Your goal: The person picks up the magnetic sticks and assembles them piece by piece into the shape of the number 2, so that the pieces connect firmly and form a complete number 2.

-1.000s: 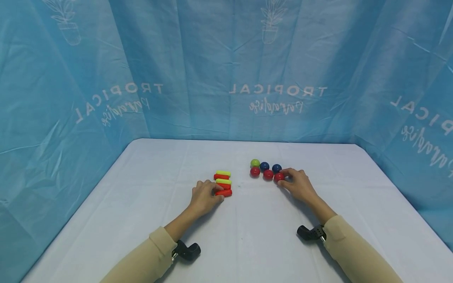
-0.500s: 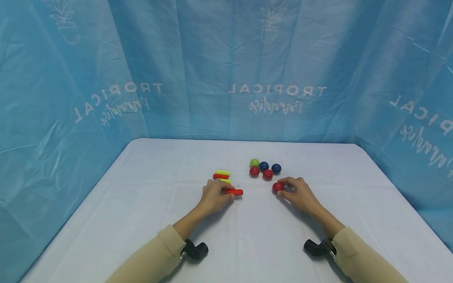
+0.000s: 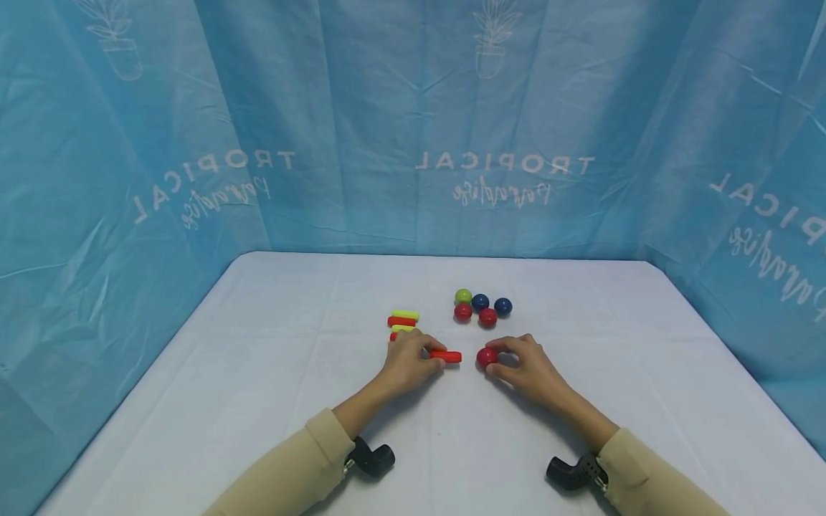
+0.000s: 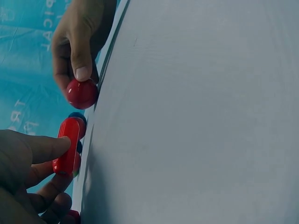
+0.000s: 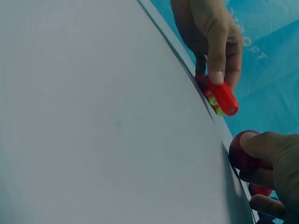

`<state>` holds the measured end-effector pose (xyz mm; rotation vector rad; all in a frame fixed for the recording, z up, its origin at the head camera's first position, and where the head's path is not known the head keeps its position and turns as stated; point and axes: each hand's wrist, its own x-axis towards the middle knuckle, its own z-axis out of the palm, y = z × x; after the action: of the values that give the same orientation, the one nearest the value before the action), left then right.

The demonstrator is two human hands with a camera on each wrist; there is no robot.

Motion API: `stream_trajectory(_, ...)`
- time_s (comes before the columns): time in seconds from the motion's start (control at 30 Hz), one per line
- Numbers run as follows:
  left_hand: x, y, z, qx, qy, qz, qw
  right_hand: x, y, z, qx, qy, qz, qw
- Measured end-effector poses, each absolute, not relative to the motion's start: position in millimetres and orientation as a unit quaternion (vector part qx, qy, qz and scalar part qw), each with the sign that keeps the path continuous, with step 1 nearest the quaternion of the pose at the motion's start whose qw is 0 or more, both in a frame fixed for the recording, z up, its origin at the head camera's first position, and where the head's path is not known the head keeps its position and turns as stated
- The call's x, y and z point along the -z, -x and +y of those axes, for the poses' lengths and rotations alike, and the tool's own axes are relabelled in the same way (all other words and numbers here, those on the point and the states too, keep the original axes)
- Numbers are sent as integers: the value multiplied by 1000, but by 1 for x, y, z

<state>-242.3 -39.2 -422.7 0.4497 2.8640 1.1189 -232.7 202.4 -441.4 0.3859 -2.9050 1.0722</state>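
Near the middle of the white table, my left hand [image 3: 411, 362] pinches a short red stick-like piece [image 3: 449, 357] with rounded ends between thumb and fingers. In the left wrist view the red piece [image 4: 68, 142] shows a ridged side under my thumb. My right hand [image 3: 528, 367] holds a glossy red ball [image 3: 487, 357] between thumb and fingertips, just right of the piece, with a small gap between the two. The right wrist view shows my thumb on the near side of the ball [image 5: 242, 154].
Behind my left hand lie several short pieces, among them a yellow one [image 3: 406, 314] and a red one [image 3: 401, 322]. Further back stand a green ball [image 3: 463, 296], two blue balls [image 3: 503, 307] and two red balls [image 3: 487, 317]. Blue curtains [image 3: 413, 129] surround the table.
My left hand has taken the red piece out of the row and moved it right. My right hand has drawn the red ball from its group, toward me and left. The held things are now closer together.
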Motion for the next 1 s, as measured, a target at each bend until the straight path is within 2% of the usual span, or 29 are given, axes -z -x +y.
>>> stream_trajectory(0.23, 423, 241, -36, -362, -150, 920, 23, 439, 227, 193, -346, -136, -928, 8)
stream_trajectory(0.5, 426, 240, -33, -364, -162, 917, 18, 440, 224, 188, -343, -156, -926, 30)
stream_trajectory(1.0, 419, 237, -34, -369, -139, 919, 21, 441, 224, 186, -344, -152, -926, 28)
